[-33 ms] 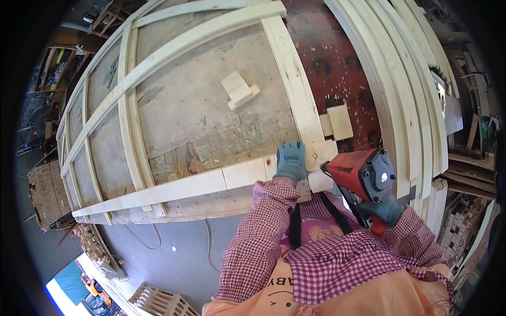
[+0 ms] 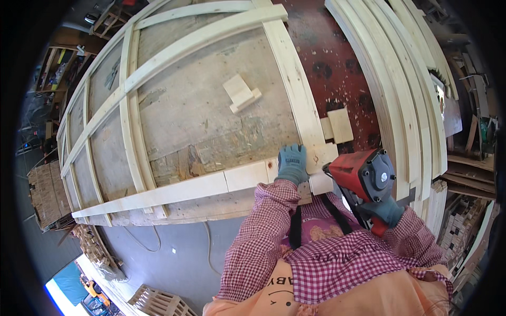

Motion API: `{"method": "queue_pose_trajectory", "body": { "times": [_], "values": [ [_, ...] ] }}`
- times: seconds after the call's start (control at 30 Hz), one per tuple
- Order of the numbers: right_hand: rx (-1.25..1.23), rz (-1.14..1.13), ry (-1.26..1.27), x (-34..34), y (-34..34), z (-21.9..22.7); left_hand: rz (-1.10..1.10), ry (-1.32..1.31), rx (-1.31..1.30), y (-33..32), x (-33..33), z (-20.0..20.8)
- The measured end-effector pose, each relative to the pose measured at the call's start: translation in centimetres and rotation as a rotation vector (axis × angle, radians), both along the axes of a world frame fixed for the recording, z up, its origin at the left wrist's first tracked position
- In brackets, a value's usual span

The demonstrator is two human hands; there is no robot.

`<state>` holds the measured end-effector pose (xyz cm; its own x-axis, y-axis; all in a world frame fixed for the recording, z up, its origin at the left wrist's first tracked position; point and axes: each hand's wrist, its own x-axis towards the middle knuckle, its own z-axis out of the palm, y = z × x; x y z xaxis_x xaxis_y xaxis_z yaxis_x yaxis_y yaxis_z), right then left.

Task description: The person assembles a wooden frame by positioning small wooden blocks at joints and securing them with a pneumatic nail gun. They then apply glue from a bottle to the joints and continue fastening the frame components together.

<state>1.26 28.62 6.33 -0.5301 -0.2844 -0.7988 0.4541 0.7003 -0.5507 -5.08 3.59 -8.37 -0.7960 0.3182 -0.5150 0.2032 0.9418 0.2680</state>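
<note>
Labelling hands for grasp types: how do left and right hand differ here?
The left hand lies flat, palm down, pressing on the pale wooden frame at its near corner; the right hand is closed around the handle of the red power tool. The left is fully visible on top of the wood; the right is partly hidden behind the tool. Both wear blue-grey work gloves.
</note>
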Motion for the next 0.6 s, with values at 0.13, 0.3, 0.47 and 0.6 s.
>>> {"method": "queue_pose_trajectory", "body": {
  "times": [0.13,0.3,0.47,0.6],
  "values": [
    [-0.056,-0.321,0.074,-1.1,2.2,-0.9,-0.005,0.010,0.020,-0.2,0.4,-1.3],
    [-0.074,-0.779,0.100,-6.7,3.4,1.1,0.005,0.037,0.072,0.0,0.1,-1.4],
    [-0.087,-0.763,0.125,-15.0,8.5,-2.9,0.030,0.005,0.095,0.1,0.2,-0.3],
    [-0.188,-0.664,0.119,-21.2,12.2,-7.1,0.026,0.059,0.112,-0.2,0.6,-0.4]
  ]
}}
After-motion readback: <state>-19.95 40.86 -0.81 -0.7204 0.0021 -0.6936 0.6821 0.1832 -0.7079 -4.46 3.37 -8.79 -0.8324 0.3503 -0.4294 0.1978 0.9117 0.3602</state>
